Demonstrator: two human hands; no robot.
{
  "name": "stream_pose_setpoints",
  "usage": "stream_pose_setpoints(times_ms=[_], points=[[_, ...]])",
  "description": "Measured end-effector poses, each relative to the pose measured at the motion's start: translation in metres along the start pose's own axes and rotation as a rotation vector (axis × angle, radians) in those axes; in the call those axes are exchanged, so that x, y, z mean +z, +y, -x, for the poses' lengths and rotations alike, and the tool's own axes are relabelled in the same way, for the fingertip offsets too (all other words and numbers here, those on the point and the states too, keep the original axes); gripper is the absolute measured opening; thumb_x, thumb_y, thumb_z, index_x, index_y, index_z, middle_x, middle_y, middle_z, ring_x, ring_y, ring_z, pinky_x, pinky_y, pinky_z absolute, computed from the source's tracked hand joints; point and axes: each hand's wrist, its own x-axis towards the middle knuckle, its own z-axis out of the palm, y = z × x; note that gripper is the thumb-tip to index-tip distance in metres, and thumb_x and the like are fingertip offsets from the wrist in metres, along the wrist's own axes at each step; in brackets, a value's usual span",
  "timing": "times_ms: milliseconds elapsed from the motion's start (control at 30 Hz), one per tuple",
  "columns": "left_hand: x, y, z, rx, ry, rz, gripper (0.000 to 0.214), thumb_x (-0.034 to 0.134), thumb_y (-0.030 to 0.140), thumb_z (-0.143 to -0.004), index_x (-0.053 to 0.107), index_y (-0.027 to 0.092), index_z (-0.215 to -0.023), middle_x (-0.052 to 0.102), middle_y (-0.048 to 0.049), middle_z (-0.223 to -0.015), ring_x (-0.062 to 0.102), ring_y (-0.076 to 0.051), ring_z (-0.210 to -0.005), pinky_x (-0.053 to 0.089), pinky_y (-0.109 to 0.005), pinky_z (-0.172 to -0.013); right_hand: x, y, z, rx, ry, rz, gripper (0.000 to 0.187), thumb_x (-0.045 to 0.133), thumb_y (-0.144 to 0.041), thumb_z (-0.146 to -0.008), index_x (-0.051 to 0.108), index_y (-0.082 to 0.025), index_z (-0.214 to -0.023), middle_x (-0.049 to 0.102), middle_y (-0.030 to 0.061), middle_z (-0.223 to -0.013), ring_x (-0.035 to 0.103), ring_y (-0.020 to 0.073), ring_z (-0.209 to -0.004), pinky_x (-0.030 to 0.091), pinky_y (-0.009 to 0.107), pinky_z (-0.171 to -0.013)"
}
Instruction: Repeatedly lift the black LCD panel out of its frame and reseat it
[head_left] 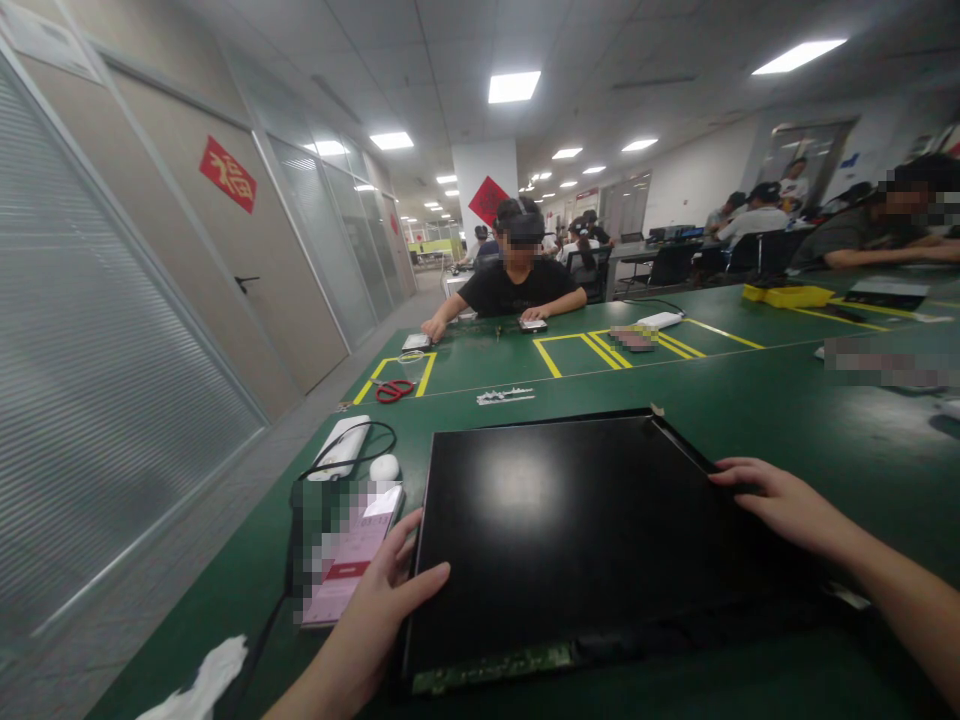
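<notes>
A large black flat display panel [577, 530] lies face up on the green table [787, 400] in front of me, with a green circuit strip along its near edge. My left hand [379, 610] grips the panel's left edge, thumb on top. My right hand [772, 500] rests on the panel's right edge, fingers curled over it.
A phone [349, 565], white mouse [384, 467], white power brick [341, 447] and black cable lie left of the panel. Red scissors [393, 390] and small parts [504, 396] sit farther back. A person [517, 285] works opposite; a yellow tray [797, 294] stands far right. White cloth [206, 680] lies at near left.
</notes>
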Motion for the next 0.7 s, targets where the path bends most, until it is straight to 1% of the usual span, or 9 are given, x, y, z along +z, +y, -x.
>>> stream_pose_setpoints(times_ms=[167,300,433,600,700], points=[[0.002,0.0009,0.0032,0.034,0.007,0.008,0.08,0.095,0.022,-0.059,0.061,0.026,-0.132,0.07,-0.0135,-0.134,0.067,-0.041,-0.121,0.054,-0.053,-0.103,-0.0011,-0.0024,0.001,-0.003,-0.003,0.011,0.033,0.058,-0.024,-0.067,0.083,-0.025,-0.089,0.068,0.0108,-0.132,0.063,0.0303,-0.124,0.043,0.042,-0.113],[0.0005,-0.0013,0.0023,0.081,0.01,-0.008,0.074,0.094,0.025,-0.061,0.065,0.025,-0.128,0.067,-0.0129,-0.14,0.06,-0.039,-0.131,0.048,-0.051,-0.11,-0.0025,-0.0049,0.001,0.0,-0.017,0.025,0.034,0.059,-0.022,-0.067,0.083,-0.025,-0.091,0.068,0.0101,-0.132,0.062,0.0304,-0.125,0.043,0.041,-0.113],[-0.0004,-0.0031,0.0013,0.118,0.009,-0.034,0.071,0.093,0.028,-0.062,0.067,0.025,-0.128,0.066,-0.013,-0.14,0.058,-0.039,-0.133,0.046,-0.051,-0.112,-0.002,-0.0033,0.0002,-0.016,-0.016,0.017,0.035,0.059,-0.023,-0.066,0.083,-0.024,-0.092,0.068,0.0127,-0.133,0.062,0.0314,-0.125,0.042,0.043,-0.114],[0.0004,-0.0028,0.0022,0.154,0.019,-0.063,0.069,0.092,0.031,-0.062,0.068,0.025,-0.126,0.066,-0.012,-0.141,0.057,-0.039,-0.134,0.047,-0.048,-0.112,-0.0004,0.0017,-0.0015,-0.029,0.0,0.027,0.035,0.06,-0.025,-0.064,0.083,-0.028,-0.089,0.07,0.0083,-0.13,0.064,0.0312,-0.122,0.044,0.046,-0.112],[0.0016,-0.0018,0.0033,0.164,0.016,-0.073,0.07,0.092,0.032,-0.062,0.068,0.025,-0.127,0.067,-0.011,-0.141,0.054,-0.039,-0.137,0.045,-0.048,-0.114,0.0012,0.0022,-0.0021,-0.032,0.013,0.037,0.034,0.06,-0.025,-0.062,0.083,-0.029,-0.088,0.071,0.0072,-0.129,0.065,0.0314,-0.121,0.044,0.047,-0.112]])
